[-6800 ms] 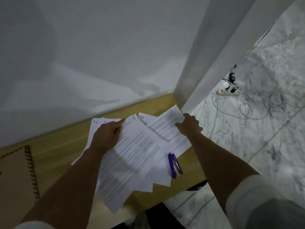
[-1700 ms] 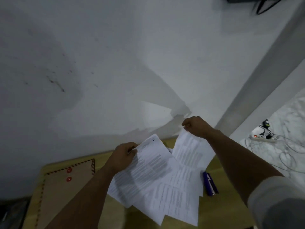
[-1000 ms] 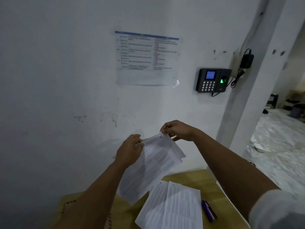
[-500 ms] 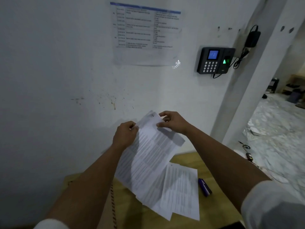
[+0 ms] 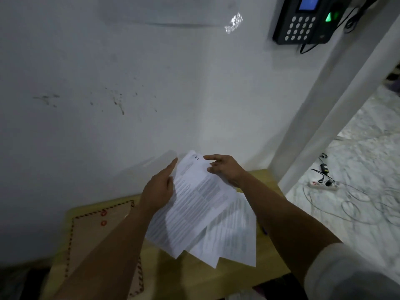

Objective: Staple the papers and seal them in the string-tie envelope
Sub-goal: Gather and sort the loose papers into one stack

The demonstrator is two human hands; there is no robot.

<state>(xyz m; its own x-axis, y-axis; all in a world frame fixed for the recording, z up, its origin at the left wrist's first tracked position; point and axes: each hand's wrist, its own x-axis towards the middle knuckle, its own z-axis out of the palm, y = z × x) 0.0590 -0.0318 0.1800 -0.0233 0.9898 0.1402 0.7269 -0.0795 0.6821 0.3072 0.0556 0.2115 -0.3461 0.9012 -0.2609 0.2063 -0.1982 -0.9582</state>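
Note:
A stack of printed papers [image 5: 194, 200] hangs tilted above the yellow table [image 5: 177, 276]. My right hand [image 5: 225, 169] grips the stack's top right corner, fingers over the front sheet. My left hand [image 5: 159, 189] lies flat against the stack's left edge with straight fingers. More loose sheets [image 5: 236, 237] lie on the table beneath. The brown string-tie envelope [image 5: 91, 239] with two red discs [image 5: 103, 217] lies flat at the table's left, partly under my left forearm. Only a dark sliver of the stapler [image 5: 264, 231] shows at the sheets' right edge.
A white wall rises right behind the table, with a black keypad device [image 5: 303, 20] high on the right. A white pillar [image 5: 324, 118] stands at the table's right corner. A power strip [image 5: 322, 185] and cables lie on the marble floor.
The view has tipped back down toward the table. The stack has sunk lower. My left hand has gone from pinching the sheets to lying flat along their left edge.

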